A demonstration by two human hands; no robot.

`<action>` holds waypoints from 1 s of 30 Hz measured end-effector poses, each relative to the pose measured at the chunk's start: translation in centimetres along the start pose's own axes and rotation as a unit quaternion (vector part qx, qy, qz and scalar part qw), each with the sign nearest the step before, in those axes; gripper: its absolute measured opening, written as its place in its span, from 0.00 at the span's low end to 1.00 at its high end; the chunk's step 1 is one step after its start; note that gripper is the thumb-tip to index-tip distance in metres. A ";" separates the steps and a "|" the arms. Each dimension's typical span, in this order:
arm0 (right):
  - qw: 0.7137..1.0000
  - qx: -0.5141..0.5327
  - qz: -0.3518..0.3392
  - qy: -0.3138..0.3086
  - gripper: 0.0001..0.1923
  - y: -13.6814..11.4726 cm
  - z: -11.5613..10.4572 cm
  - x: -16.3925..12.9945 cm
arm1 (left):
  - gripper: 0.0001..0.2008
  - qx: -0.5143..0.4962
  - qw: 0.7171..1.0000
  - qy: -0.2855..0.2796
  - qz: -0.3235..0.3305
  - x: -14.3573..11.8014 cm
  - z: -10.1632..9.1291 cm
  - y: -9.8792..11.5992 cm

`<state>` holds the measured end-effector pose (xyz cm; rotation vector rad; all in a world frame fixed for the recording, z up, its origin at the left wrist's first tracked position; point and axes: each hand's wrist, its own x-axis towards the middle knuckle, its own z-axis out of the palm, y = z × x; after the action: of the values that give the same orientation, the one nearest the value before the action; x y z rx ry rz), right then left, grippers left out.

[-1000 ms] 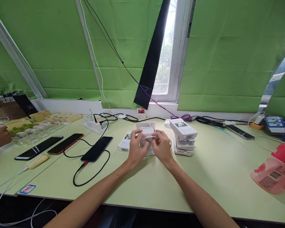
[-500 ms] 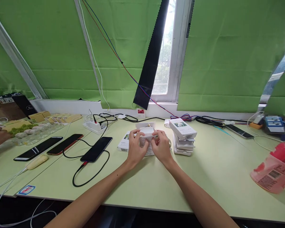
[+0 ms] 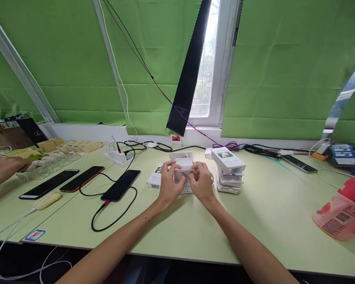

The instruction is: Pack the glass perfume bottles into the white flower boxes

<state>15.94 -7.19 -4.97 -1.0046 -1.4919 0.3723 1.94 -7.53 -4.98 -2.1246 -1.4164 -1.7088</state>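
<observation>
A small white box (image 3: 184, 163) with fine print stands between my hands at the middle of the table. My left hand (image 3: 170, 183) grips its left side, fingers bent over the upper edge and thumb on the near face. From the right, my right hand (image 3: 201, 182) closes on the same box with thumb and fingertips. Behind it a white flap (image 3: 182, 155) stands up. A white carton with a green picture (image 3: 154, 177) lies just left of my left hand. Right of my right hand is a stack of white cartons (image 3: 229, 183), the top carton (image 3: 228, 160) resting askew.
Three phones, including a black phone (image 3: 120, 185) on a cable, lie left. Behind them sits a white power strip (image 3: 118, 157). A co-worker's hand (image 3: 7, 169) is beside a clear tray (image 3: 55, 165) at far left. A pink container (image 3: 341, 211) stands right, a phone (image 3: 298, 163) behind it.
The co-worker's hand at far left has come farther into view, over the clear tray. My hands keep nearly the same hold on the white box.
</observation>
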 end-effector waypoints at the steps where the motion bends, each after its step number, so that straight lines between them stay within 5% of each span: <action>1: 1.000 0.005 -0.001 0.004 0.06 0.0 0.0 0.0 | 0.10 -0.002 1.000 0.001 0.003 0.0 -0.1 0.0; 12: 0.998 0.045 -0.011 0.052 0.06 -1.0 -0.5 -0.2 | 0.22 -0.045 0.997 0.005 0.061 0.3 -1.1 0.8; 20: 0.992 0.057 0.002 0.111 0.05 -1.3 -0.8 -0.2 | 0.34 -0.122 0.992 -0.033 0.010 0.0 -0.7 0.8; 30: 0.983 0.067 0.033 0.168 0.09 0.8 -0.6 0.1 | 0.26 -0.095 0.991 -0.093 -0.027 0.4 -0.7 0.6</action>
<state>16.76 -6.87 -5.37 -0.9569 -1.1167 0.3271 1.83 -8.00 -4.17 -2.4229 -1.4193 -1.7715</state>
